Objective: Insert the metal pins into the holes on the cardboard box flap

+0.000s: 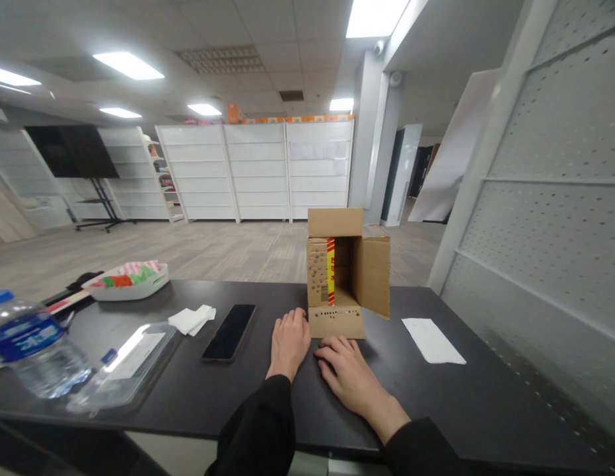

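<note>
Cardboard box stands on the dark table, its open side facing the person; left hand rests empty beside it, fingers together; right hand lies empty at the lower flap, fingers slightly parted; phone left.

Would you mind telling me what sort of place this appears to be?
Probably an office or showroom-like workroom: white shelving units line the far side, a large freestanding screen is at the left, and bright panel lights shine overhead.
</note>
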`<control>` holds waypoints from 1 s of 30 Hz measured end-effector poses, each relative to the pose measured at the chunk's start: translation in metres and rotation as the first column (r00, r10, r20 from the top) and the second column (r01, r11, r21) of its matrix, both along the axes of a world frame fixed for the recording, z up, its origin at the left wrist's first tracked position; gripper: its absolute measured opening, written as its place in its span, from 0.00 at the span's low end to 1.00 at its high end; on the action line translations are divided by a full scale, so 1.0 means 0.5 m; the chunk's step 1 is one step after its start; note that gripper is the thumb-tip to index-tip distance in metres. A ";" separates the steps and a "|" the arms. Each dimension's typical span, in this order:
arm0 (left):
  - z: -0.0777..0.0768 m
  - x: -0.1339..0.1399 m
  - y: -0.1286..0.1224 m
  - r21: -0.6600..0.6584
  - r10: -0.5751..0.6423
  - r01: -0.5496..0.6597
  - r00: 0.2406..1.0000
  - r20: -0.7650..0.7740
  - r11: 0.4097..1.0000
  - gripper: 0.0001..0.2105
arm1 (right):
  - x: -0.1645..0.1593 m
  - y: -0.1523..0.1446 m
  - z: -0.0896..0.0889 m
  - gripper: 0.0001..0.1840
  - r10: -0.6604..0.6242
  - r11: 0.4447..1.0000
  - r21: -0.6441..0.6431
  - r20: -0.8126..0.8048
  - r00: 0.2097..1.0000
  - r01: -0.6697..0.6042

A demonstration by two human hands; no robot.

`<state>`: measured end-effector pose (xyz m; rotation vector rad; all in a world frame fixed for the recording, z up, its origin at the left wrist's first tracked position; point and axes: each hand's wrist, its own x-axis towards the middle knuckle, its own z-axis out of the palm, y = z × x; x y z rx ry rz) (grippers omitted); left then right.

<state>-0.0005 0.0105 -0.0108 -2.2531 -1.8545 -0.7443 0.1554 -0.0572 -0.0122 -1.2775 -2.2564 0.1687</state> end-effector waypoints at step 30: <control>-0.001 0.001 0.001 0.013 -0.002 0.002 1.000 0.012 1.000 0.09 | 0.021 0.138 0.000 0.08 -0.467 0.838 0.255 -0.124 0.875 0.483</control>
